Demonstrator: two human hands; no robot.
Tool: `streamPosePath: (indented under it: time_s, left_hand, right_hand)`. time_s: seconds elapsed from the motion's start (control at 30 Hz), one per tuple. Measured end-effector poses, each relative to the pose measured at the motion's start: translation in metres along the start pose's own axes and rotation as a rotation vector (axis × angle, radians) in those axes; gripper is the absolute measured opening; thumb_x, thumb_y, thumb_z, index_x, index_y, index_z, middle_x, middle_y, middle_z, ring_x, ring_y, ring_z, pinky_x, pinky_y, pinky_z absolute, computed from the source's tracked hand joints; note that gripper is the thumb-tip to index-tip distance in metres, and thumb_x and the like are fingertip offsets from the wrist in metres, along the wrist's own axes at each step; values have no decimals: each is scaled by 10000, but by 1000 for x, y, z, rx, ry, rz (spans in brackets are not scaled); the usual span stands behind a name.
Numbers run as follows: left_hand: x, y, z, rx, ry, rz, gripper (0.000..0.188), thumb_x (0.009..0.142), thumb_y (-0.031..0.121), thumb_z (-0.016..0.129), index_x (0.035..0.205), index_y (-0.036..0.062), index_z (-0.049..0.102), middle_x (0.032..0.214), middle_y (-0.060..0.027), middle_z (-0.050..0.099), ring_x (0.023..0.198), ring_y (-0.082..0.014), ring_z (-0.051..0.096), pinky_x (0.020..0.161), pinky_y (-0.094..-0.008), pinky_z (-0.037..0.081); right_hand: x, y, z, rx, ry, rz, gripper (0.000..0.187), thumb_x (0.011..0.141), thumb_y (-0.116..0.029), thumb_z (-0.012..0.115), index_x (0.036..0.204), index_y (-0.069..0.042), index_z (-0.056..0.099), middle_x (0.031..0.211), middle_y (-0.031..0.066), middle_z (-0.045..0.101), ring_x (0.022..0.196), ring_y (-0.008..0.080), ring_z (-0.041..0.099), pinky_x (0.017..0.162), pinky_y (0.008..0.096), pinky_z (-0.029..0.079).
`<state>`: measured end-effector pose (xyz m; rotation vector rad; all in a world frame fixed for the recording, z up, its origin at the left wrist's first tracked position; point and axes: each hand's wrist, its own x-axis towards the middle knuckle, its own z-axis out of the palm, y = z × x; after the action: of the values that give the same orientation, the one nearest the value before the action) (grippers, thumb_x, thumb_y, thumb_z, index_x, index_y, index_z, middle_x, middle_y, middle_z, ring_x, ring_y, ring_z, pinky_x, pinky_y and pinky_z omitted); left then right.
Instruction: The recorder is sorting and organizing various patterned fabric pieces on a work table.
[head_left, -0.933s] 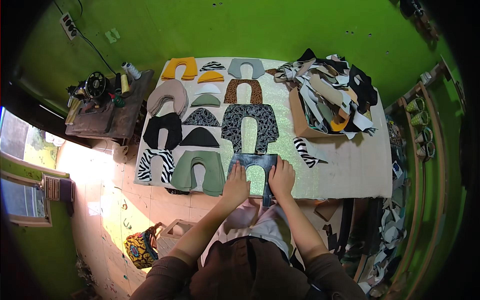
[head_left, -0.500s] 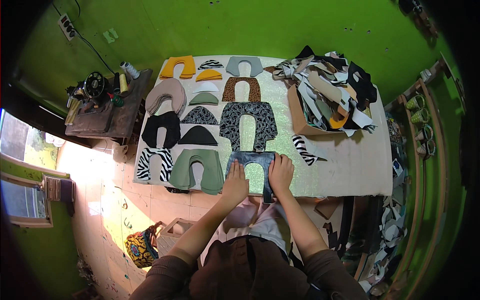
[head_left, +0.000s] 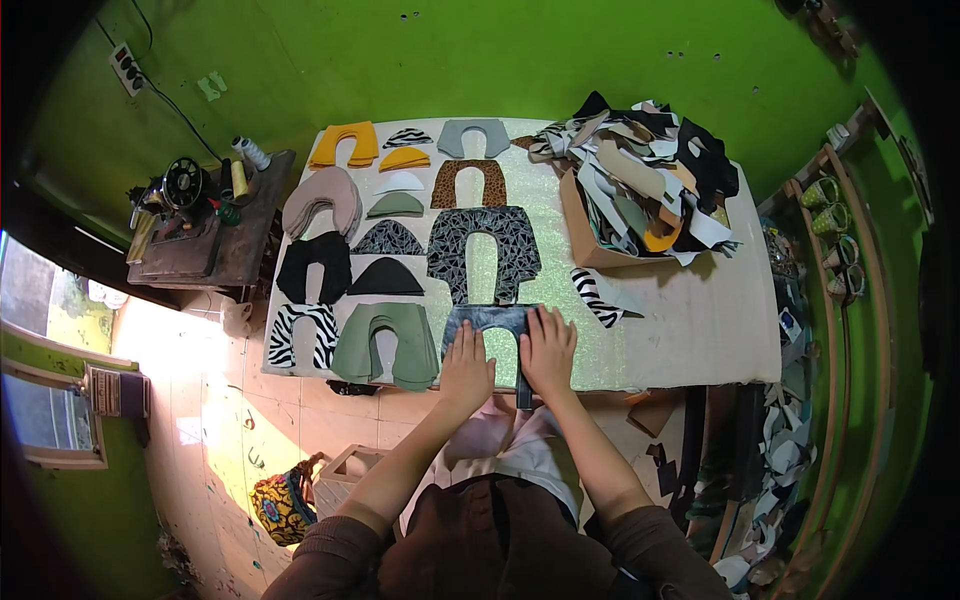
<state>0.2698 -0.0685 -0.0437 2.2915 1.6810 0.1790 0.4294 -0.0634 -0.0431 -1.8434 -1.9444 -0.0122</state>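
Observation:
A dark blue-grey U-shaped cut piece [head_left: 500, 317] lies at the near edge of the table, one of its legs hanging slightly over that edge. My left hand [head_left: 467, 368] rests flat on its left side, fingers stretched forward. On its right side lies my right hand [head_left: 547, 352], fingers extended and a little apart. Just beyond is a black-and-grey patterned U-shaped stack [head_left: 483, 222]. To the left sit a stack of green U-shaped pieces [head_left: 385, 322] and a black half-round piece [head_left: 386, 278]. Material under my palms is hidden.
More cut stacks, yellow [head_left: 343, 146], beige [head_left: 320, 197] and zebra-striped [head_left: 303, 335], line the table's left. A cardboard box [head_left: 610, 257] heaped with scraps stands at the right, a zebra scrap [head_left: 596, 297] before it. A sewing machine [head_left: 183, 188] is far left.
My right hand has moved from the piece's right edge further onto it, fingers now flatter and stretched forward. My left hand stays on the left side. The view has shifted slightly.

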Motion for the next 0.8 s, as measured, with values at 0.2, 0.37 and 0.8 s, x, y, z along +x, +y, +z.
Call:
streamPosePath:
  time_s: [0.2,0.37,0.8]
  left_hand:
    - [9,15,-11,-33,196,116,514,835,257,505,1210,-86,433,1338,-289,331,1235,-381,359,988,-438,330]
    - [24,48,-27,-210,174,165,434,835,222,519,1178,-41,484,1300,-242,397,1192,-355,413,956,-426,356]
    - [53,130,-28,-329,208,230,356,818,171,536,1129,-2,517,1187,-196,499,1033,-348,519,880,-400,426]
  right_hand:
    - [11,35,-33,-52,146,10,343,745,-125,564,1086,-118,595,1316,154,391,1213,378,321,1007,528,222]
    - [6,61,-54,-89,141,-30,353,716,-91,595,1067,-125,605,1305,187,371,1200,380,321,1001,547,217]
    - [26,132,-76,28,133,-128,231,749,-67,594,979,-65,574,986,82,552,979,268,508,936,452,331]
